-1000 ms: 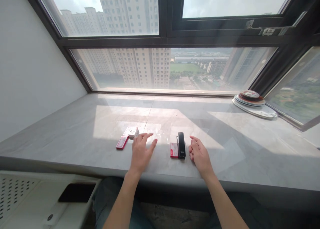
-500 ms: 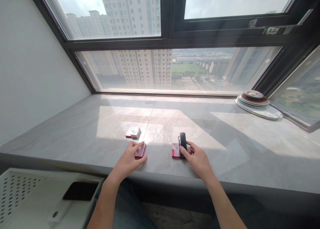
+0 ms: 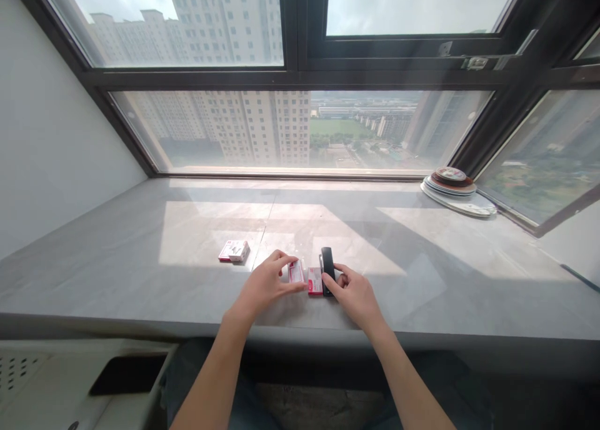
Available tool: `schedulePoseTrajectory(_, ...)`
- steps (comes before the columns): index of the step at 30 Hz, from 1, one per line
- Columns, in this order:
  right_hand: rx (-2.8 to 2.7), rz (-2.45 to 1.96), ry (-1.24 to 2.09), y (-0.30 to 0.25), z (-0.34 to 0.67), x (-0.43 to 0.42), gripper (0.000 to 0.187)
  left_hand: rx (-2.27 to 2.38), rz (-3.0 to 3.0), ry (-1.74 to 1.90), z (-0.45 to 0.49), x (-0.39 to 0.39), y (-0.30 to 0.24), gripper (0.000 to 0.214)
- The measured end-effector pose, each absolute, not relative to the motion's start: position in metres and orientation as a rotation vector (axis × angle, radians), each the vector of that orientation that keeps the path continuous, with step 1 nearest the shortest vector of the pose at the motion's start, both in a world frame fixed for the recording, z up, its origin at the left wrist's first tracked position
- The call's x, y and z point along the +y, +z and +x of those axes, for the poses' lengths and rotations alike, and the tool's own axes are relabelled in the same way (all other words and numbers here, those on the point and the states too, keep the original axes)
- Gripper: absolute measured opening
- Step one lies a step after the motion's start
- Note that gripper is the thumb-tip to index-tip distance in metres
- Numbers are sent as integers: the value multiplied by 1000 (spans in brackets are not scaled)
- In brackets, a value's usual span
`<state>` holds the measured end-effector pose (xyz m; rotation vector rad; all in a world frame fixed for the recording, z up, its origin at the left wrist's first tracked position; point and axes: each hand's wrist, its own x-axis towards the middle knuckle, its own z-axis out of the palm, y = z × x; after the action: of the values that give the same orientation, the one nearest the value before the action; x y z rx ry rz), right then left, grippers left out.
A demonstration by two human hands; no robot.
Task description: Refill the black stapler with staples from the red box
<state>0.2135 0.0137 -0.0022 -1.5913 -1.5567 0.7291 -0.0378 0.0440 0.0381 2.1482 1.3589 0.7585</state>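
Observation:
My left hand (image 3: 269, 281) grips a small red-and-white box (image 3: 296, 272) by its ends, between thumb and fingers. Just right of it lies another red-and-white box (image 3: 314, 281) on the grey stone sill. Against that box's right side is a black stapler (image 3: 327, 269), and my right hand (image 3: 352, 290) has its thumb and fingers closed on the stapler's lower part. Farther left, a small white box (image 3: 239, 250) and a flat red-and-white box (image 3: 225, 250) sit together, apart from both hands.
A stack of plates or discs (image 3: 454, 189) stands in the right rear corner by the window frame. Below the sill's front edge at left, a white perforated surface (image 3: 42, 380) carries a dark flat object (image 3: 127, 375). Sunlight patches cross the sill (image 3: 375, 242).
My left hand has taken up the red-and-white box and moved it right, close to the box beside the stapler. My right hand stays on the stapler. The view has shifted slightly right.

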Motion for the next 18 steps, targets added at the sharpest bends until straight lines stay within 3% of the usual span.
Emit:
schedulePoseTrajectory(4, -1548, -1560, 761, 0, 215, 14, 53, 1226, 2307, 742, 6, 50, 31, 57)
schedulePoseTrajectory(18, -1548, -1543, 756, 0, 214, 13, 51, 1085, 2441, 698, 13, 52, 24, 80)
